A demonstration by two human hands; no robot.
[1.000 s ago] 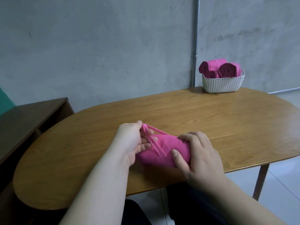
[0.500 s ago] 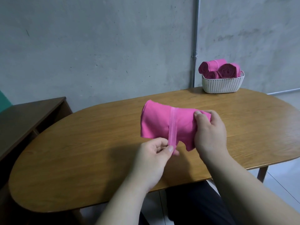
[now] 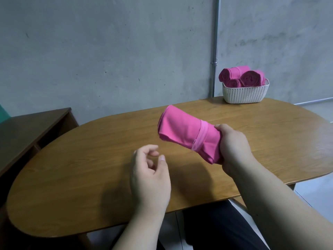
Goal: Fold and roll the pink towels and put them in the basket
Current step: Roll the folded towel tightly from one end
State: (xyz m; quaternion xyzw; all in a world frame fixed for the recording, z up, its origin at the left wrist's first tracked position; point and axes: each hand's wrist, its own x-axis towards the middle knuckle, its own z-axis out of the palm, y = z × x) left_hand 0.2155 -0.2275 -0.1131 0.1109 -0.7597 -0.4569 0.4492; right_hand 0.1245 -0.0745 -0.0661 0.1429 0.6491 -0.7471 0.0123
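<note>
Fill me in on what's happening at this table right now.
A person is rolling pink towels for storage. The right hand grips one end of a rolled pink towel, bound with a pink band and held above the wooden table. The left hand hovers empty, fingers loosely curled. At the table's far edge, a white basket already holds three rolled towels.

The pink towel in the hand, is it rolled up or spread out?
Rolled up: the pink cloth towel is a tight tube with a pink band around it, gripped by the right hand.
</note>
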